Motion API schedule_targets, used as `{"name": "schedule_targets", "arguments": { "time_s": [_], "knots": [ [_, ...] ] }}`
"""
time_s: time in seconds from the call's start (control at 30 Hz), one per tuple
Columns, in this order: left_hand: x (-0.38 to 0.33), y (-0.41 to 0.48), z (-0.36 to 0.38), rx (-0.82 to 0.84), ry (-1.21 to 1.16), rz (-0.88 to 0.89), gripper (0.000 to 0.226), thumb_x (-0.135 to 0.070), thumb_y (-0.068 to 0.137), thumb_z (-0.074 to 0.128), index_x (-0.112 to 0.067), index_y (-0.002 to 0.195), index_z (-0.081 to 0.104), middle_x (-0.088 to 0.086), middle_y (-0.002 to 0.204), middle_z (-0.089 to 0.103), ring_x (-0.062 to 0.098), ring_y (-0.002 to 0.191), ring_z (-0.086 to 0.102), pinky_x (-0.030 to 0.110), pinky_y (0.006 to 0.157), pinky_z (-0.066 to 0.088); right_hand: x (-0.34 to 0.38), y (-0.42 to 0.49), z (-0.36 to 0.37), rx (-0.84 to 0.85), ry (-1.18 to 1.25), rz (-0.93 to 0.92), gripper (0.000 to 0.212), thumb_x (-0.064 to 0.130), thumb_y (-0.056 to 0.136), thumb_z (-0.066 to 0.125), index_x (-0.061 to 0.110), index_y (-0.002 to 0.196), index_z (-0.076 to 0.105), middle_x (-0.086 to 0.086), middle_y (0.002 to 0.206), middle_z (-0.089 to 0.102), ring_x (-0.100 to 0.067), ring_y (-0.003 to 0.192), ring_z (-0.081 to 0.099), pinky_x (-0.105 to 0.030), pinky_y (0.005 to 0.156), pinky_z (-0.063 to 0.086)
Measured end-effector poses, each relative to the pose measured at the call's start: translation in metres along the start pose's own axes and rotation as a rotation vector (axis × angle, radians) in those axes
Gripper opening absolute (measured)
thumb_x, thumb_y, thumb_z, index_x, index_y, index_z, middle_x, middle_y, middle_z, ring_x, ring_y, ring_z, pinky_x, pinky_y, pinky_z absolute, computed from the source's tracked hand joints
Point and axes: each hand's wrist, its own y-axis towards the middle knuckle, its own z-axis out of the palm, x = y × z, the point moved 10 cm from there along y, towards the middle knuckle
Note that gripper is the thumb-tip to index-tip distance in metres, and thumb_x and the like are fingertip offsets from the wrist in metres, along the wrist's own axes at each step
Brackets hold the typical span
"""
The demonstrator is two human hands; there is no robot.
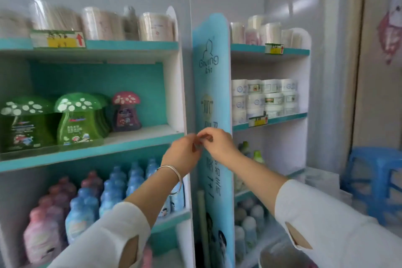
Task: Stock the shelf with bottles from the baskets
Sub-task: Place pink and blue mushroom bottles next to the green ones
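Teal-edged shelf unit (pixel 87 155) fills the head view, the only view supplied.

- Both hands are raised in front of the light-blue divider panel (pixel 212 93), at the level of the middle shelf edge. The left hand (pixel 185 152) and right hand (pixel 219 143) are brought together, fingertips touching.
- Fingers of both hands are curled and a small grey item (pixel 203 139) is pinched between them. What it is cannot be told because of blur.
- No bottle is held. A silver bangle (pixel 174 172) is worn on the left wrist.
- Blue bottles (pixel 117 185) and pink bottles (pixel 47 220) are packed in rows on the lower left shelf.
- Green mushroom-capped bottles (pixel 78 115) and one red-capped mushroom bottle (pixel 125 111) are stood on the middle shelf. Bare board is left to the right of them.
- White jars (pixel 265 98) are stacked in the right-hand unit. A blue plastic stool (pixel 378 176) is seen far right.
- No basket can be made out with certainty. The bottom edge is blurred.

Step, as judged: a pause between placements, with the hands taken up by the small item rather than by stock.

Next move, as judged: the item has to be put down or pocketed and one hand freed. A bottle must then be fetched from a basket below the frame and set upright in the open middle-shelf space, or behind the lower rows without the front ones being knocked over.
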Motion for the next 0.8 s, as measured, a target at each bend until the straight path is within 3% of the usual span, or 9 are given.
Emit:
{"name": "schedule_targets", "arguments": {
  "time_s": [0.07,0.2,0.4,0.5,0.67,0.77,0.8],
  "knots": [
    [-0.014,-0.014,0.035,0.068,-0.011,0.012,0.022,-0.017,0.087,0.051,-0.017,0.108,0.059,0.008,0.103,0.066,0.029,0.098,0.06,0.032,0.083,0.047,-0.034,-0.024,-0.013,0.014,-0.027,0.053,0.022,0.007,0.089,0.055,0.016,0.1,0.071,-0.003,0.101,0.071,-0.019,0.091,0.063,-0.031,0.088,0.051],
    [-0.043,-0.047,0.108,0.231,-0.055,0.048,0.018,-0.018,0.087,0.052,-0.017,0.105,0.057,0.008,0.099,0.066,0.029,0.091,0.061,0.033,0.084,0.05,-0.107,-0.08,-0.046,0.089,-0.138,0.191,0.024,0.006,0.087,0.055,0.014,0.105,0.07,-0.005,0.105,0.07,-0.019,0.099,0.063,-0.031,0.091,0.049],
    [-0.09,-0.096,0.206,0.421,-0.065,0.128,0.02,-0.018,0.087,0.051,-0.017,0.106,0.058,0.01,0.104,0.066,0.03,0.101,0.06,0.038,0.089,0.049,-0.203,-0.157,-0.08,0.157,-0.204,0.396,0.024,0.004,0.087,0.059,0.006,0.108,0.069,0.004,0.084,0.064,-0.011,0.086,0.054,-0.017,0.076,0.037],
    [-0.1,-0.115,0.248,0.511,-0.032,0.15,0.024,-0.024,0.09,0.049,-0.019,0.112,0.056,0.007,0.111,0.065,0.028,0.108,0.059,0.036,0.092,0.048,-0.247,-0.188,-0.08,0.206,-0.229,0.499,0.024,0.005,0.086,0.059,0.008,0.107,0.07,-0.008,0.093,0.068,-0.016,0.087,0.056,-0.021,0.077,0.04],
    [-0.092,-0.136,0.299,0.61,0.021,0.169,0.024,-0.028,0.09,0.048,-0.025,0.113,0.055,0.001,0.111,0.066,0.023,0.104,0.061,0.032,0.087,0.048,-0.314,-0.238,-0.057,0.32,-0.339,0.656,0.026,0.006,0.086,0.052,0.013,0.106,0.068,-0.006,0.106,0.066,-0.023,0.102,0.059,-0.026,0.084,0.043],
    [-0.075,-0.137,0.316,0.653,0.03,0.138,0.025,-0.026,0.089,0.047,-0.026,0.112,0.057,0.001,0.108,0.067,0.024,0.101,0.062,0.034,0.087,0.05,-0.345,-0.252,-0.037,0.401,-0.451,0.699,0.015,0.017,0.084,0.051,0.022,0.089,0.065,-0.01,0.099,0.064,-0.031,0.105,0.06,-0.031,0.08,0.044],
    [-0.069,-0.136,0.32,0.657,0.037,0.126,0.025,-0.025,0.089,0.047,-0.027,0.112,0.057,0.002,0.109,0.067,0.024,0.101,0.062,0.034,0.087,0.05,-0.354,-0.255,-0.032,0.414,-0.493,0.712,0.016,0.023,0.084,0.052,0.02,0.093,0.064,-0.012,0.102,0.064,-0.033,0.106,0.06,-0.035,0.083,0.047]
  ]
}}
